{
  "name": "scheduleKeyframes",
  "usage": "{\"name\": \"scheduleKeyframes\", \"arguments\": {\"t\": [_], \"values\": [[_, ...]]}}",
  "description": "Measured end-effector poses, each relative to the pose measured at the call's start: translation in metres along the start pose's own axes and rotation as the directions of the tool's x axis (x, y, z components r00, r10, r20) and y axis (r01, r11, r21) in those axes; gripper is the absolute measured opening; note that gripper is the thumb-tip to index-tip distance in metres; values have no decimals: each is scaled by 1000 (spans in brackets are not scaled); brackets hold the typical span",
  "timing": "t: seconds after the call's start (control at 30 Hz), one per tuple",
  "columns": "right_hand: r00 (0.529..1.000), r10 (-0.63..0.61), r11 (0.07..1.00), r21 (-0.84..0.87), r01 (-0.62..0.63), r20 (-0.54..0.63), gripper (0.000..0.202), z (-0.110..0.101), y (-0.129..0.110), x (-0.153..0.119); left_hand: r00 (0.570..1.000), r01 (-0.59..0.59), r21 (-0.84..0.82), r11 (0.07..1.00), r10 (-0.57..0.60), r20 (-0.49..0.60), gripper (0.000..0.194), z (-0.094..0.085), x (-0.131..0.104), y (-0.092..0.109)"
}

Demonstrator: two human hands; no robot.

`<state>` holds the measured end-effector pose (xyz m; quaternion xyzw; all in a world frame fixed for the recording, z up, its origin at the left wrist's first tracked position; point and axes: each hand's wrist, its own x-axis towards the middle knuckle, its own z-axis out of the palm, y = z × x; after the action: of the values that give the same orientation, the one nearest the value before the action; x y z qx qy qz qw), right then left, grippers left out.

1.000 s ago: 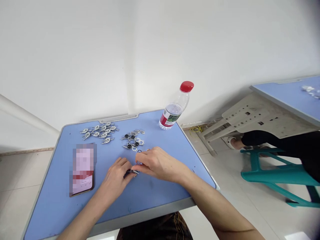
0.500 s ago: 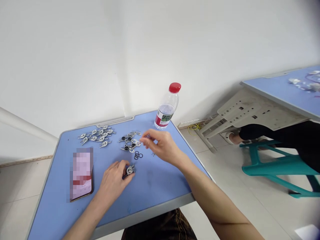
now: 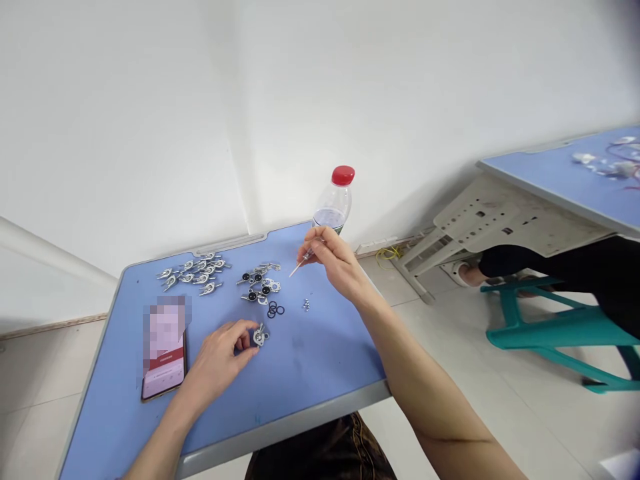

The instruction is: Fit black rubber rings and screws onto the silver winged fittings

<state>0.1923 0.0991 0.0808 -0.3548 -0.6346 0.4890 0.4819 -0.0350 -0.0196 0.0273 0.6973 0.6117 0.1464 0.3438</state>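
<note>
- Blue table (image 3: 310,353): stands against wall, black rings (image 3: 273,309) near middle. Serves as landmark, the rings.
- Right hand (image 3: 335,260): beyond and right of rings, raised. Narrow finger grip on slim tool (image 3: 297,268), pale tip angled down toward table; probably pinched that way for fine control. Can't tell exact tool type.
- Left hand (image 3: 220,350): left and near side of rings. Thumb and fingertip pinch small metal fitting (image 3: 259,337) by its edge, likely to steady it with face exposed.
- Bottle (image 3: 330,203): upright, beyond and right of rings, partly behind right hand. Probably parked at far edge to free up working room.
- Phone (image 3: 165,363): flat, left of rings, screen up, presumably for easy viewing.
- Loose fittings (image 3: 187,276): grouped far left of rings, apart from the other cluster; maybe sorted by type.
- Black-capped parts (image 3: 252,295): clustered just beyond rings, slightly left, within easy reach.
- Tiny metal pieces (image 3: 306,305): right of rings, bunched, likely to avoid losing any.
</note>
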Motion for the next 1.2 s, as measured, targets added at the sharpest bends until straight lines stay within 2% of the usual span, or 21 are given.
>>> {"name": "scheduleKeyframes", "arguments": {"t": [0.17,0.27,0.33,0.4,0.5,0.6,0.8,1.2], "values": [[995,70,981,-184,-57,67,12,-4,-2,-1,997,28,155,988,-16,-79,13,1,3,3],[982,118,951,-301,-68,150,17,-8,-2,-2,992,39,240,970,-9,-127,19,3,3,4],[972,142,934,-351,-68,188,19,-10,-2,-2,985,4,259,966,41,-169,23,4,3,3],[964,163,913,-404,-66,210,18,-14,-1,-2,971,-82,247,966,133,-199,27,3,2,1],[956,177,853,-522,-29,236,19,-18,-1,-1,944,-232,244,942,279,-179,41,4,1,-4],[940,193,774,-633,30,281,23,-20,-2,-1,926,-309,282,908,355,-127,35,5,2,-8],[925,223,700,-711,67,307,25,-17,-6,-1,913,-346,336,876,397,-95,19,9,6,-12],[934,210,634,-768,96,290,24,-17,-5,-1,889,-361,444,820,447,-102,16,10,4,-7]]}}
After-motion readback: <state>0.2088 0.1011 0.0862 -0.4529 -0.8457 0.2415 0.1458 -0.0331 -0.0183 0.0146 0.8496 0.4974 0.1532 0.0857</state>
